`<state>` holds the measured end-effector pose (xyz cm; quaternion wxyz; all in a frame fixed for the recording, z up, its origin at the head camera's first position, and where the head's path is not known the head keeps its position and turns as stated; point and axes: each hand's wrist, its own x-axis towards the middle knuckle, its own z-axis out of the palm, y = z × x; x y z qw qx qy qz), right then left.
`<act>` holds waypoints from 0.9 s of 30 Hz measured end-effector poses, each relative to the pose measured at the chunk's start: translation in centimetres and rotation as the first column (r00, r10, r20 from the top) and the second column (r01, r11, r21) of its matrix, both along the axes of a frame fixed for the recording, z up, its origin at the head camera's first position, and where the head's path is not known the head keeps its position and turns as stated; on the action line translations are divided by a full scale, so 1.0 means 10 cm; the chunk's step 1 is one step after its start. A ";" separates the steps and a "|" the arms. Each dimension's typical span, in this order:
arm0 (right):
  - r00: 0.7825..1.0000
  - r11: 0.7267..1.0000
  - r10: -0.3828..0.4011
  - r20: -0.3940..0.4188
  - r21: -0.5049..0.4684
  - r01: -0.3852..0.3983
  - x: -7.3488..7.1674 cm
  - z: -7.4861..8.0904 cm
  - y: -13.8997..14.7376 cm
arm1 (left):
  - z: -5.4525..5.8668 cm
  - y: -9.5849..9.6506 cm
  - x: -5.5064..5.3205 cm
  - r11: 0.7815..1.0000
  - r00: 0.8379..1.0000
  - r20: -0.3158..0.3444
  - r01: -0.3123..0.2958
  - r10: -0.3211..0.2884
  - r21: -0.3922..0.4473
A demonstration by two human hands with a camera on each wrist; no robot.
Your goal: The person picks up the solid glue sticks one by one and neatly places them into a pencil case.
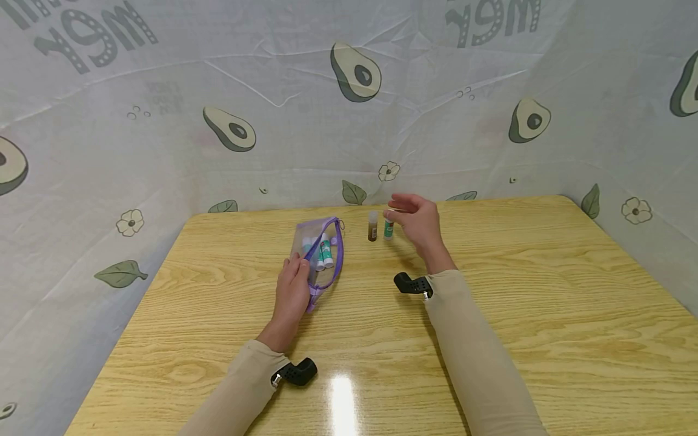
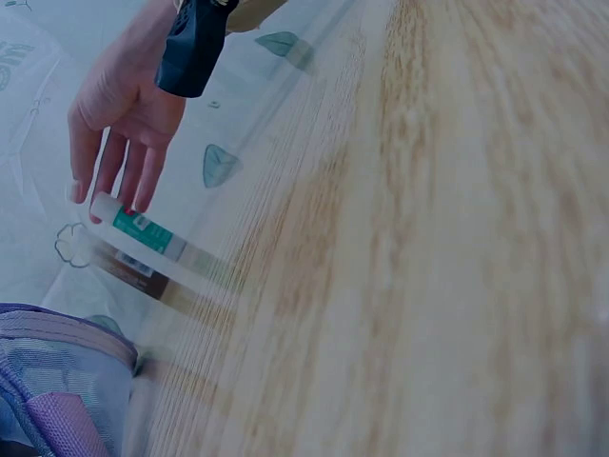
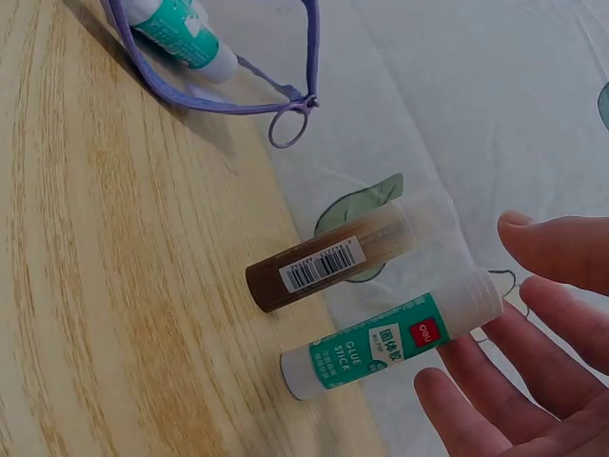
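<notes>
My left hand (image 1: pixel 293 287) holds the near left side of a purple-edged mesh zipper pouch (image 1: pixel 340 254). The pouch's zip gapes, and several green-and-white glue sticks (image 1: pixel 326 251) lie inside. On the table to its right, a brown glue stick (image 3: pixel 319 257) with a clear cap and barcode stands upright. Beside that one stands a green glue stick (image 3: pixel 385 343) with a white base. My right hand (image 1: pixel 417 221) is at the green stick's cap, fingers spread and thumb apart from it in the right wrist view. Whether a finger touches the cap is unclear.
A wood-grain table (image 1: pixel 545 290) lies under everything. Behind it hangs a pale sheet (image 1: pixel 305 139) printed with avocados and leaves, meeting the table's back edge just past the glue sticks. A purple ring (image 3: pixel 288 126) hangs from the pouch's zip end.
</notes>
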<state>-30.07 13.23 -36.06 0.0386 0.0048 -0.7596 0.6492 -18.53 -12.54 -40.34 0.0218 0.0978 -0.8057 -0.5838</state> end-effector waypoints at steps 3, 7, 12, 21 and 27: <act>1.000 1.000 0.003 0.009 -0.010 -0.003 0.00 -0.01 -0.01 | 0.00 0.00 0.00 1.000 1.000 -0.001 0.001 -0.001 0.002; 1.000 1.000 -0.003 0.024 -0.012 0.004 -0.01 -0.04 -0.01 | 0.00 0.00 0.00 1.000 1.000 -0.002 0.003 -0.003 0.008; 0.999 1.000 -0.010 0.038 -0.002 0.010 -0.01 -0.08 -0.01 | 0.00 0.00 0.00 1.000 1.000 0.001 0.007 -0.007 0.006; 0.999 1.000 0.001 0.033 0.027 -0.002 -0.01 -0.13 0.00 | 0.00 0.00 0.00 1.000 1.000 -0.005 0.004 -0.004 0.004; 0.999 1.000 0.000 0.040 0.025 -0.001 -0.02 -0.18 0.00 | 0.01 0.00 0.00 1.000 1.000 -0.008 0.003 -0.003 -0.001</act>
